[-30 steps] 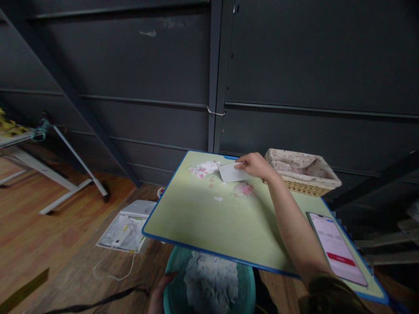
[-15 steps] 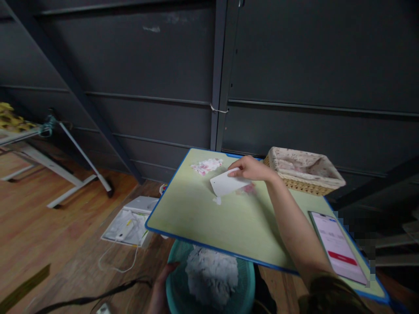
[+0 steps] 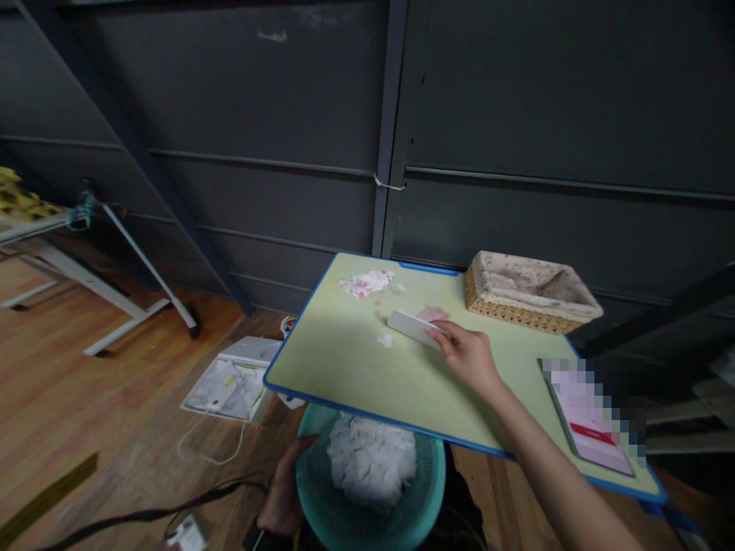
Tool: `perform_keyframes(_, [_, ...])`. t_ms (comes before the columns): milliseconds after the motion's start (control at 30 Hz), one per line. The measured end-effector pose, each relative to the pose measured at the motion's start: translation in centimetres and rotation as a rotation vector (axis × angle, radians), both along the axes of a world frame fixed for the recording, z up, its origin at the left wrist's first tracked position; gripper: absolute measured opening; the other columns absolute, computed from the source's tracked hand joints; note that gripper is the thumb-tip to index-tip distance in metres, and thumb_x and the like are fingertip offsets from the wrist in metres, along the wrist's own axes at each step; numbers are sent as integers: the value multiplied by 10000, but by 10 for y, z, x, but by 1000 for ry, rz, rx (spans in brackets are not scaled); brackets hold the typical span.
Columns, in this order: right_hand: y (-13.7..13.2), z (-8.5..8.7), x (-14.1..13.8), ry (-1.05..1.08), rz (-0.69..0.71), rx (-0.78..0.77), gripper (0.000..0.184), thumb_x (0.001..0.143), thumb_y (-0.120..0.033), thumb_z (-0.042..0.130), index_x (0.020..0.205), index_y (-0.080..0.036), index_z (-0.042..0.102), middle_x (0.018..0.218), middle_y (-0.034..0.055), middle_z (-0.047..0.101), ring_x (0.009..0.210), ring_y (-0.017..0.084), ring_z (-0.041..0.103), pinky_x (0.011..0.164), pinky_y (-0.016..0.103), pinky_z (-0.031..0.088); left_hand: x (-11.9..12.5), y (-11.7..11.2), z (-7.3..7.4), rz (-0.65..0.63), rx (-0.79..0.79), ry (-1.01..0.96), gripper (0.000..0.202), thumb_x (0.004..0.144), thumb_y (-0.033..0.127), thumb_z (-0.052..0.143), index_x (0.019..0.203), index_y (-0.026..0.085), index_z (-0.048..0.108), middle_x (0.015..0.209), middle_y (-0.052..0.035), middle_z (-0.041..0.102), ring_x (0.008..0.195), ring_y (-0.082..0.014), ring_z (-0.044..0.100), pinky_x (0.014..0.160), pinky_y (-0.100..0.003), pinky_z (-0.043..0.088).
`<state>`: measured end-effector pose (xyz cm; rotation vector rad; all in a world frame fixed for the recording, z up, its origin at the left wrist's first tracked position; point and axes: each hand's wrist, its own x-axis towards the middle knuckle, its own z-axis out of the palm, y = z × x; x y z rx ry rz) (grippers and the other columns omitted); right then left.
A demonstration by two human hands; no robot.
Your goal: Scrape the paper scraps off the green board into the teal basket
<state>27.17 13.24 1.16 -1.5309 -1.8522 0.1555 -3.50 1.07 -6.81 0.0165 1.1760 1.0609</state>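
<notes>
Card [image 3: 410,327], thin and white, my right hand [image 3: 469,358] pinching it, ragged flakes [image 3: 366,283] lying beyond that grip, my left hand [image 3: 284,488] clasping a round teal basket [image 3: 429,476] below.

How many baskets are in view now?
2. A wicker basket stands at the table's back right; a teal basket is below the near edge, left hand at its rim. Any under the table would be hidden.

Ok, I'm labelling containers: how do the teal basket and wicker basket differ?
The teal basket is round, the wicker basket rectangular. The wicker one is cloth-lined; the teal one shows no lining. The teal one sits below the tabletop's edge, the wicker one on it. Both are open-topped.
</notes>
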Motion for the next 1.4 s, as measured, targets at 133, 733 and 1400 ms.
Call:
perform_keyframes(133, [-15,-14,-13,-1,100,8,282,892,-288,499,1003,-237,753,982,72,764,796,232,739,737,341,589,-1,2,8,-48,40,-23,113,624,222,784,572,146,719,509,-32,718,492,-205,648,534,-307,494])
perform_keyframes(733, [-103,-11,-37,52,452,20,314,923,-244,526,1140,-405,686,953,-17,764,724,194,736,604,344,604,-10,-3,12,-59,89,-11,146,608,237,805,658,128,720,595,-33,743,535,-196,640,575,-316,482])
perform_keyframes(1400, [122,49,21,-428,-137,-89,329,910,-286,507,1133,-183,725,1095,123,735,995,277,691,830,325,486,-17,-6,-15,4,-28,-20,145,600,255,806,653,157,714,565,-17,745,556,-244,708,606,-351,569])
